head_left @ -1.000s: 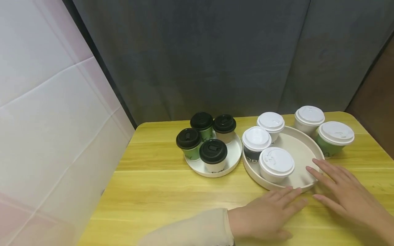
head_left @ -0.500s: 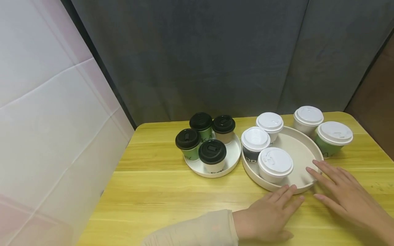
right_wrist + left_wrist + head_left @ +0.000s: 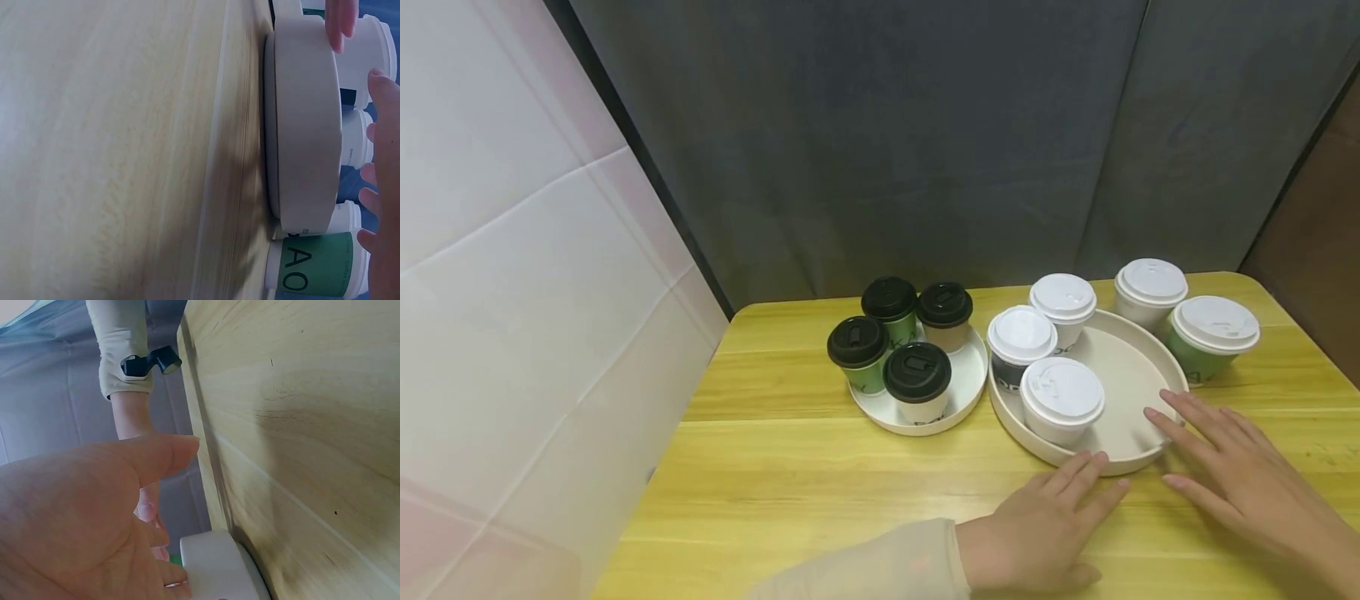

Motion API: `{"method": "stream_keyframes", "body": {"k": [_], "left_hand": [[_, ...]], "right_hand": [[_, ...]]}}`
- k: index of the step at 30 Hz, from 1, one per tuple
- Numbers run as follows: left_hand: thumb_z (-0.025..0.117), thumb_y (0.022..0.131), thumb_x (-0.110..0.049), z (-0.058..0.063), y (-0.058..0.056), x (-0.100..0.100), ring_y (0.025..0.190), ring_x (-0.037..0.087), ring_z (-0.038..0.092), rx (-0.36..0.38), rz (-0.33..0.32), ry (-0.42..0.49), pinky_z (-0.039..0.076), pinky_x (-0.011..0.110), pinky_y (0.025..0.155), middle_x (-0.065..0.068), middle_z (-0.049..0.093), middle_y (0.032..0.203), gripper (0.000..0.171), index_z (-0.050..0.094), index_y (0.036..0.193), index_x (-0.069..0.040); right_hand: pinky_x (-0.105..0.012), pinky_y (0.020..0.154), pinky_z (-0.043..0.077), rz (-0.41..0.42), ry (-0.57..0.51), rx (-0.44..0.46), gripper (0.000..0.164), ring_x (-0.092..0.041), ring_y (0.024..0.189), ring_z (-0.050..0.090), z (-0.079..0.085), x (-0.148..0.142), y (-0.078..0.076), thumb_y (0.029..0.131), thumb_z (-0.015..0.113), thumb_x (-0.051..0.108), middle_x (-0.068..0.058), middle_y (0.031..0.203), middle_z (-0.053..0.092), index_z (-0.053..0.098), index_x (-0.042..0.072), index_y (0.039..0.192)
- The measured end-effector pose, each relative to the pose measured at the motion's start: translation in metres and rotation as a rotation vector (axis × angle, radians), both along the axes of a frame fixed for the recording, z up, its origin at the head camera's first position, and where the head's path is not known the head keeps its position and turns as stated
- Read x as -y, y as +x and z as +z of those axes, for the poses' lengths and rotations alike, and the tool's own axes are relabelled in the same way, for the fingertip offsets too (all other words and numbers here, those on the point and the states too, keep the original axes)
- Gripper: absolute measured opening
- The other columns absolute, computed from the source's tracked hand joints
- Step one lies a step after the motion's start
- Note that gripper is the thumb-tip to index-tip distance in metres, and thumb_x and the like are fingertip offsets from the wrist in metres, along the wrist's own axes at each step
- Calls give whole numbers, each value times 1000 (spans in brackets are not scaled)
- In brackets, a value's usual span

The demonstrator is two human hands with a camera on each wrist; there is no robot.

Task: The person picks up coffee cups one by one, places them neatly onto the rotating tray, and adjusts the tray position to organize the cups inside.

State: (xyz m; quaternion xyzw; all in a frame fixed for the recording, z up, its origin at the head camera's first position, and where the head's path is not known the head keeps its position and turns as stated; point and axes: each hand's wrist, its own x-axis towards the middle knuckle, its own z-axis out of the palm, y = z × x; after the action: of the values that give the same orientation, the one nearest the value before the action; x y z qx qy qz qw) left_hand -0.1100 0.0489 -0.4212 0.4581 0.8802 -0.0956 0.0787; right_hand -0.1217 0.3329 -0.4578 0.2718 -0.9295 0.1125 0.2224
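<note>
The larger round cream tray (image 3: 1138,367) bears three lidded paper cups on its left side: a front white cup (image 3: 1062,402), a dark-sleeved cup (image 3: 1019,342) and a back white cup (image 3: 1063,307). My left hand (image 3: 1037,533) has its fingers extended at the tray's front rim; in the left wrist view, fingertips meet the tray's side wall (image 3: 219,569). At the right rim is my right hand (image 3: 1247,471), fingers spread and holding nothing; whether it touches the rim I cannot tell. In the right wrist view, that hand (image 3: 387,156) is partly cut off beside the tray (image 3: 306,125).
A smaller white tray (image 3: 973,379) to the left carries several black-lidded cups, such as the front one (image 3: 917,379). Right of the larger tray stand a white cup (image 3: 1150,292) and a green cup (image 3: 1210,333) on the wooden table (image 3: 775,467). Dark cloth (image 3: 887,150) hangs behind.
The larger tray's cups have turned slightly: the front one went left, the back one a little right. My left hand has slid left along the front rim; the right hand hardly moved.
</note>
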Motion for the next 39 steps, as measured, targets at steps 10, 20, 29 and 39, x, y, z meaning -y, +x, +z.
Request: {"method": "stream_keyframes", "body": {"k": [10,20,29,39], "left_hand": [[51,93,-64,-2,-6,14,157,16,1,17,22,32,32,28,121,-1,1,169,94,-7,159,-30],[51,93,-63,-1,-12,26,157,17,6,4,29,63,36,31,119,-2,7,168,93,-3,160,-29],[53,93,-60,2,-20,34,154,19,19,-27,36,99,42,31,114,-1,20,164,90,2,160,-27],[54,94,-57,0,-29,44,154,21,21,-49,56,136,44,34,113,0,25,161,88,3,160,-31]], "right_hand": [[-21,126,-3,2,-4,3,73,0,153,8,2,4,0,87,68,48,-4,160,36,44,21,150],[-18,125,-4,1,3,-2,75,-1,154,7,2,9,-2,85,70,47,-3,161,33,44,21,150],[-19,125,-4,7,0,8,75,-1,154,7,1,12,-4,85,70,47,-4,160,35,44,22,150],[-17,124,-3,23,-13,7,73,-4,154,10,2,14,-5,86,69,48,-5,159,37,45,20,149]]}}
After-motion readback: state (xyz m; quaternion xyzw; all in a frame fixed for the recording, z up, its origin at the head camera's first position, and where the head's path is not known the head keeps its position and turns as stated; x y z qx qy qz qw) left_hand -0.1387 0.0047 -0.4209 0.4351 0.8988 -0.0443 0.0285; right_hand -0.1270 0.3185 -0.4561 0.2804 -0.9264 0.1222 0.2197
